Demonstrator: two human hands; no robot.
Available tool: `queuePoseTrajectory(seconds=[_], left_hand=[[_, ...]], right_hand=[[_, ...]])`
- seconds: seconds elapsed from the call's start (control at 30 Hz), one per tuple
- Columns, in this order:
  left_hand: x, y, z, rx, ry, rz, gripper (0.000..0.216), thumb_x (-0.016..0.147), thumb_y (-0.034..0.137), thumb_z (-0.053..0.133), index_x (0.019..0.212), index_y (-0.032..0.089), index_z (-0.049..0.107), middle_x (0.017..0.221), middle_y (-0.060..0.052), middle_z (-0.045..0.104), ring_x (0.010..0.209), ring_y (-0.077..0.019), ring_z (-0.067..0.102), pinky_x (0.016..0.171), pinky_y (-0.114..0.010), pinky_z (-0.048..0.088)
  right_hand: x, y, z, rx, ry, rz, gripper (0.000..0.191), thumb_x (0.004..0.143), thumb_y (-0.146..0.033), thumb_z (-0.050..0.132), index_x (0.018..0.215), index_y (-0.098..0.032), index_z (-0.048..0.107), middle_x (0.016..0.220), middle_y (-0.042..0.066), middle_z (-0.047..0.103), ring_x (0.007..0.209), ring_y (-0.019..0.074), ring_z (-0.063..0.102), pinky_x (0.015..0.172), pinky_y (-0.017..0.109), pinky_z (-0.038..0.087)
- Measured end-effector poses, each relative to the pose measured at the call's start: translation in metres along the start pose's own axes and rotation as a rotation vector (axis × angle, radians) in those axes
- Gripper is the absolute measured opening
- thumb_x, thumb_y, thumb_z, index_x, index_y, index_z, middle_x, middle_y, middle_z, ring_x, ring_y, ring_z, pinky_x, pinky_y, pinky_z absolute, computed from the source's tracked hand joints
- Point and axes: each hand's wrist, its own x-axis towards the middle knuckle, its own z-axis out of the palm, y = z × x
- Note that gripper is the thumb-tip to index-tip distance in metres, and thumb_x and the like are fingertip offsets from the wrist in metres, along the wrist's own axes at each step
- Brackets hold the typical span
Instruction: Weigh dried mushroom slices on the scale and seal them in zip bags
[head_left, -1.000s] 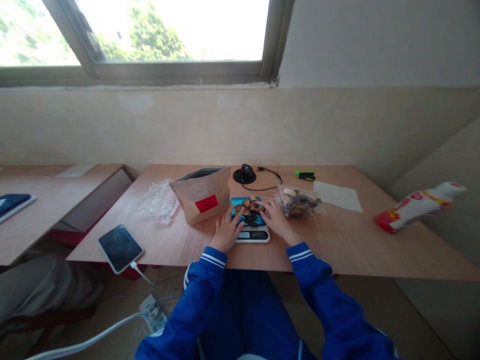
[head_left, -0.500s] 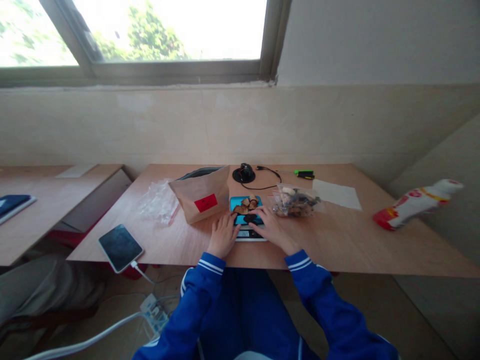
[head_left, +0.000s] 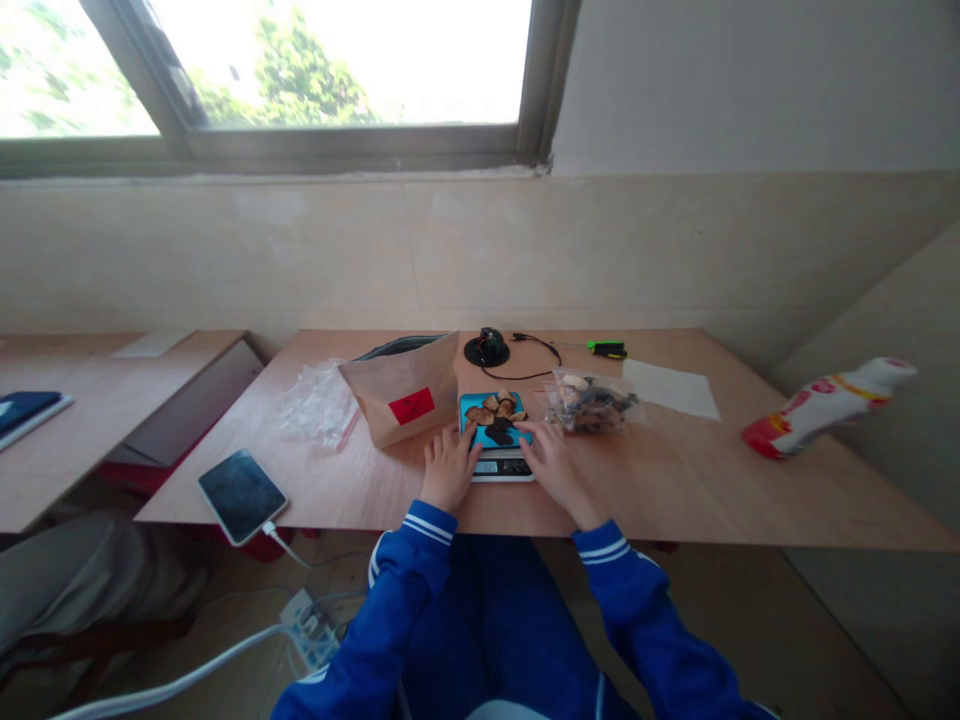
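A small kitchen scale [head_left: 504,470] with a blue top lies in front of me. On its top rest several brown dried slices [head_left: 491,408] and, nearer to me, a dark dried piece [head_left: 499,432]. My left hand [head_left: 448,466] is at the scale's left edge, fingers apart, with its fingertips beside the dark piece. My right hand [head_left: 555,465] is at the right edge, its fingers also spread and the fingertips over the blue top's rim. I see nothing held in either hand.
Left of the scale stands a brown paper bag [head_left: 397,395] with a red label, beside clear plastic bags [head_left: 319,405]. A filled clear bag [head_left: 589,403], white paper [head_left: 670,388], screwdrivers [head_left: 607,348], a black round-based device [head_left: 487,348], a phone [head_left: 242,496] and a bottle [head_left: 825,410] lie around.
My right hand has drawn back to the right, off the dark piece, which now shows more fully on the scale. My left hand has stayed almost in place.
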Motion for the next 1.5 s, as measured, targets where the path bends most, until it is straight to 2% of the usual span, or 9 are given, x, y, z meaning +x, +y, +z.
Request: queuePoseTrajectory(seconds=[0.2,0.3,0.43,0.67,0.83,0.97,1.07,1.23,1.5], left_hand=[[-0.010,-0.001,-0.003,-0.138,-0.022,-0.035,0.049,0.097,0.042,0.026,0.140,0.027,0.040,0.126,-0.013,0.049,0.107,-0.0259,0.051,0.093,-0.046,0.041],[-0.008,0.000,-0.006,-0.152,-0.029,-0.049,0.050,0.097,0.043,0.023,0.143,0.028,0.037,0.120,-0.012,0.052,0.104,-0.0251,0.051,0.091,-0.045,0.041],[0.005,0.005,-0.009,-0.096,-0.036,-0.045,0.051,0.097,0.043,0.021,0.143,0.028,0.037,0.115,-0.012,0.054,0.102,-0.0270,0.050,0.089,-0.046,0.041],[0.023,0.012,-0.011,0.011,-0.046,-0.054,0.051,0.097,0.042,0.023,0.144,0.027,0.035,0.113,-0.014,0.054,0.103,-0.0293,0.051,0.087,-0.045,0.042],[0.010,0.005,-0.011,-0.063,0.022,-0.112,0.052,0.096,0.040,0.030,0.145,0.024,0.033,0.114,-0.015,0.054,0.102,-0.0293,0.052,0.088,-0.047,0.042],[-0.017,-0.008,-0.012,-0.290,0.141,-0.157,0.039,0.095,0.032,0.034,0.122,0.017,0.057,0.104,-0.014,0.056,0.096,-0.0265,0.054,0.086,-0.044,0.044],[-0.044,-0.013,-0.014,-0.615,0.147,-0.098,0.033,0.095,0.030,0.034,0.101,0.018,0.064,0.093,-0.009,0.058,0.085,-0.0203,0.057,0.079,-0.035,0.047],[-0.077,-0.013,-0.010,-0.900,0.071,-0.183,0.033,0.094,0.038,0.037,0.099,0.018,0.063,0.091,-0.007,0.063,0.084,-0.0187,0.060,0.077,-0.031,0.047],[-0.078,-0.020,0.000,-0.942,0.123,-0.250,0.034,0.092,0.041,0.041,0.100,0.018,0.065,0.087,-0.006,0.066,0.082,-0.0190,0.060,0.077,-0.031,0.045]], right_hand=[[-0.059,-0.018,-0.016,0.162,0.119,0.305,0.031,0.094,-0.035,0.043,0.112,-0.017,0.061,0.085,0.007,0.070,0.066,0.0153,0.066,0.061,0.025,0.052],[-0.083,-0.022,-0.024,0.189,0.134,0.403,0.035,0.093,-0.039,0.044,0.111,-0.016,0.062,0.063,0.002,0.063,0.050,0.0124,0.058,0.048,0.021,0.048],[-0.096,-0.023,-0.037,0.213,0.179,0.470,0.037,0.091,-0.042,0.046,0.112,-0.016,0.062,0.060,0.001,0.061,0.043,0.0108,0.052,0.042,0.020,0.045],[-0.097,-0.024,-0.047,0.208,0.219,0.471,0.037,0.090,-0.044,0.047,0.109,-0.018,0.064,0.068,0.005,0.067,0.050,0.0139,0.060,0.045,0.022,0.049],[-0.104,-0.024,-0.044,0.189,0.184,0.460,0.035,0.091,-0.044,0.046,0.107,-0.019,0.064,0.065,0.004,0.067,0.049,0.0142,0.060,0.043,0.021,0.048],[-0.108,-0.024,-0.044,0.144,0.157,0.443,0.034,0.092,-0.042,0.045,0.106,-0.018,0.064,0.062,0.003,0.067,0.045,0.0129,0.059,0.044,0.021,0.048],[-0.111,-0.024,-0.042,0.099,0.148,0.418,0.031,0.092,-0.040,0.046,0.104,-0.019,0.065,0.075,0.006,0.072,0.056,0.0156,0.067,0.052,0.021,0.052],[-0.112,-0.029,-0.038,0.105,0.137,0.401,0.029,0.092,-0.038,0.046,0.098,-0.020,0.067,0.092,0.010,0.074,0.073,0.0198,0.073,0.061,0.022,0.056],[-0.114,-0.030,-0.036,0.111,0.131,0.399,0.029,0.091,-0.039,0.047,0.096,-0.019,0.067,0.091,0.010,0.075,0.070,0.0196,0.073,0.063,0.023,0.057]])
